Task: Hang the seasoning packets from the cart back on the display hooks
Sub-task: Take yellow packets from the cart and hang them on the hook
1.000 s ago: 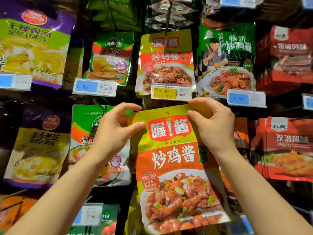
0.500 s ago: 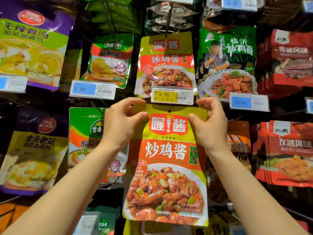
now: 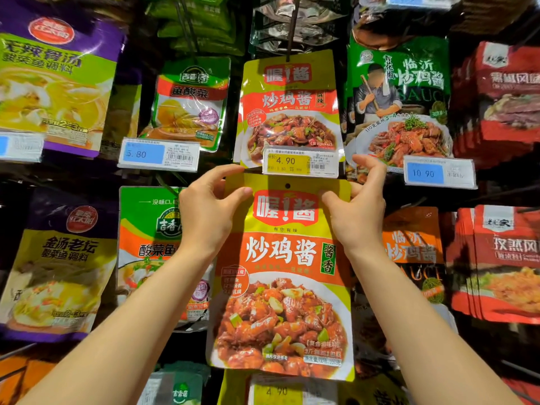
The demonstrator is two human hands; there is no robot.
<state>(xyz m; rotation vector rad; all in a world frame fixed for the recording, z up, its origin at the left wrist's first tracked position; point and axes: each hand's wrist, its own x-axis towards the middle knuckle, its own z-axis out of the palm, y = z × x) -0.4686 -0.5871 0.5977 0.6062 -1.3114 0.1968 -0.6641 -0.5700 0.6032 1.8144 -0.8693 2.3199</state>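
Observation:
A yellow and orange seasoning packet [image 3: 282, 276] with a chicken dish pictured on it is held upright in front of the display. My left hand [image 3: 209, 213] pinches its top left corner and my right hand [image 3: 358, 211] pinches its top right corner. The packet's small hang hole [image 3: 287, 186] sits just under a yellow 4.90 price tag [image 3: 301, 164]. The hook behind that tag is hidden, so I cannot tell whether the hole is on it.
A matching packet [image 3: 289, 106] hangs on the hook above. Green packets [image 3: 191, 103] hang to the left, a dark green one [image 3: 399, 103] and red ones [image 3: 505, 264] to the right, purple ones [image 3: 58, 270] at far left. Blue price tags [image 3: 159, 154] jut forward.
Both hands have lifted the packet up and squared it, bringing its top edge and hang hole right under the 4.90 tag.

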